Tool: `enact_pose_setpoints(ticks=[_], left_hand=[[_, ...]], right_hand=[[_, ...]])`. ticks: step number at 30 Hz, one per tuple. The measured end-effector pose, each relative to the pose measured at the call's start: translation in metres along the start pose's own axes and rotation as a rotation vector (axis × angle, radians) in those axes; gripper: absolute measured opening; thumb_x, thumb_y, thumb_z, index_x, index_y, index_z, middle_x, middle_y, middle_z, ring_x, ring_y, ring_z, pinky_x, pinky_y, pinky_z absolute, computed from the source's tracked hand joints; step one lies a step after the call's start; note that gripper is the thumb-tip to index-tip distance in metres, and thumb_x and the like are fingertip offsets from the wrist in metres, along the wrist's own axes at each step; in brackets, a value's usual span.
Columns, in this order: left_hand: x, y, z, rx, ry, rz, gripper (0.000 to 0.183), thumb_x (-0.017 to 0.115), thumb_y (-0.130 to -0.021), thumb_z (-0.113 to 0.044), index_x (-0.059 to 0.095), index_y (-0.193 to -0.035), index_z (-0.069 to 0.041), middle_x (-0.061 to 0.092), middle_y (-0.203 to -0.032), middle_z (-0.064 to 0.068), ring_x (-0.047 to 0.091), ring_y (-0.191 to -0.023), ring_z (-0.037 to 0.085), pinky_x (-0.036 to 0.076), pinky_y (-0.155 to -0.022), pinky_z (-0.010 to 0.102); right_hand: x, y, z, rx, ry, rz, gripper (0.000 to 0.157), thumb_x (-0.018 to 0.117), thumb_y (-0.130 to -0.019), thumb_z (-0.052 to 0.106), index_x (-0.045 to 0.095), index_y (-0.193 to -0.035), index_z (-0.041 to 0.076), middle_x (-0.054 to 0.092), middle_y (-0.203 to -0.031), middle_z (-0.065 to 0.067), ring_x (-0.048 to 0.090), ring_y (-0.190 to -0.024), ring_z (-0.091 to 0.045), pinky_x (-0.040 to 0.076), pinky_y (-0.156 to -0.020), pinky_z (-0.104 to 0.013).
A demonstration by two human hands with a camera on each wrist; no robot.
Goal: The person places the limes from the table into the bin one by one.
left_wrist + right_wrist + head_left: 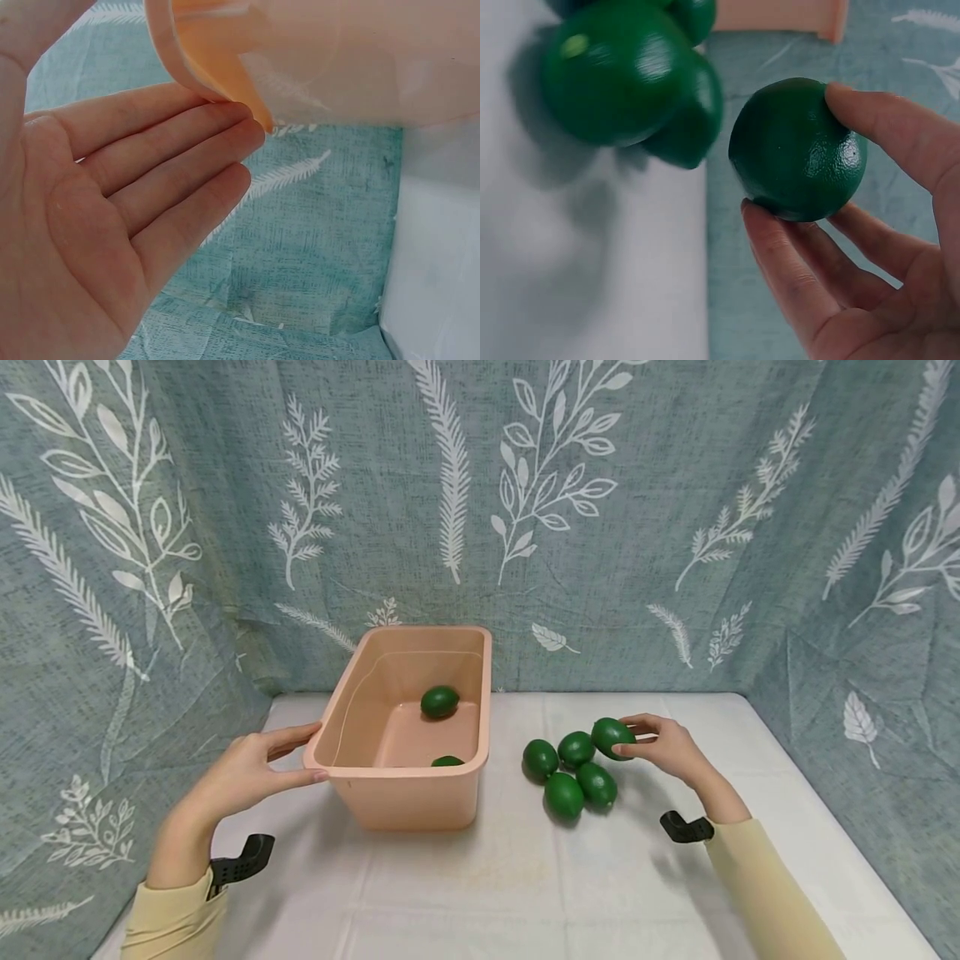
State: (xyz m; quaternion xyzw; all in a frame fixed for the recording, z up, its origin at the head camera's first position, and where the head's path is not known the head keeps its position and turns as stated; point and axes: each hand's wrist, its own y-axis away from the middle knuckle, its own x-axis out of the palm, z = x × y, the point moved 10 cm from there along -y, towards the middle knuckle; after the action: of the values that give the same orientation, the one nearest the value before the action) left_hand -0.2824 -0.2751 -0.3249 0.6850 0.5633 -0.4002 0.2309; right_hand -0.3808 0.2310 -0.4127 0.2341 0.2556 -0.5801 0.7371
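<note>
My right hand (670,750) holds a glossy green lime (799,150) between its thumb and fingertips. In the head view that lime is at the right end of a cluster of several limes (564,795) on the white-covered table. My left hand (242,770) rests at the near left corner of a pink plastic bin (408,802), its fingers extended against the outside of the rim and its thumb at the front edge. Inside the bin, one lime (439,702) lies toward the back. Another lime (447,761) shows only its top above the front rim.
Behind the table (480,893) and along its sides hangs a blue-green curtain (375,485) with white leaf patterns. The bin stands left of the lime cluster, its tall walls rising from the table. Each wrist wears a black camera mount (243,858).
</note>
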Motion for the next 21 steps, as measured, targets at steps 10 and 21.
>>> enact_pose_setpoints(ticks=[10,21], left_hand=[[-0.001,0.000,0.000,0.015,-0.013,-0.011,0.072,0.072,-0.081,-0.046,0.049,-0.140,-0.011,0.052,-0.139,0.013,0.051,-0.123,0.042,0.046,-0.096,0.057],[-0.003,0.001,-0.004,0.025,-0.012,-0.014,0.070,0.072,-0.082,-0.044,0.050,-0.139,-0.011,0.053,-0.138,0.012,0.051,-0.123,0.042,0.047,-0.097,0.055]], right_hand=[[-0.011,-0.012,0.041,-0.030,0.014,0.006,0.072,0.074,-0.079,0.048,0.049,-0.138,0.013,0.051,-0.135,-0.018,0.054,-0.119,-0.037,0.053,-0.089,-0.045],[-0.015,-0.026,0.088,-0.084,0.028,0.012,0.068,0.074,-0.080,0.044,0.050,-0.136,0.015,0.053,-0.133,-0.015,0.056,-0.118,-0.035,0.052,-0.092,-0.048]])
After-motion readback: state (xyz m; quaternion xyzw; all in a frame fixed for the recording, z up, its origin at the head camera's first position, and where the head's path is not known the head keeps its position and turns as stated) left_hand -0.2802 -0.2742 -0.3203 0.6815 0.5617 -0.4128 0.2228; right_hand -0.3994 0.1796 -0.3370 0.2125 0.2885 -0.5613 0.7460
